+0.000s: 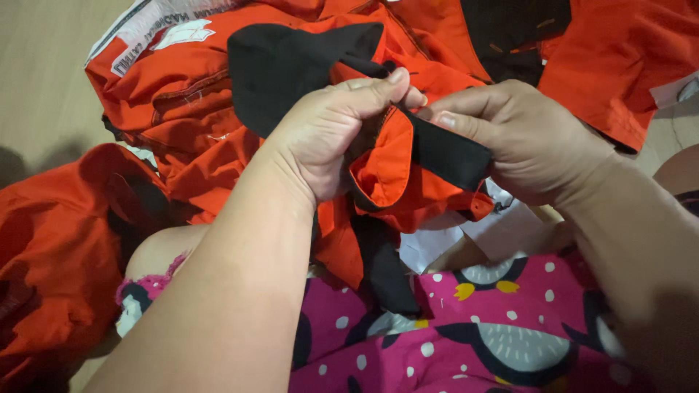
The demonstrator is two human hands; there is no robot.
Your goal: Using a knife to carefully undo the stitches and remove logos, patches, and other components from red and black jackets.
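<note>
An orange garment with black trim is bunched up in front of me. My left hand pinches a fold of its orange cloth and black edging between thumb and fingers. My right hand grips the black band of the same piece just to the right, fingertips nearly touching the left thumb. A black flap of the garment sticks up behind my left hand.
More orange clothing with a white printed panel is piled on the pale floor beyond. Another orange heap lies at the left. My lap is covered in pink patterned fabric. White paper scraps lie under the garment.
</note>
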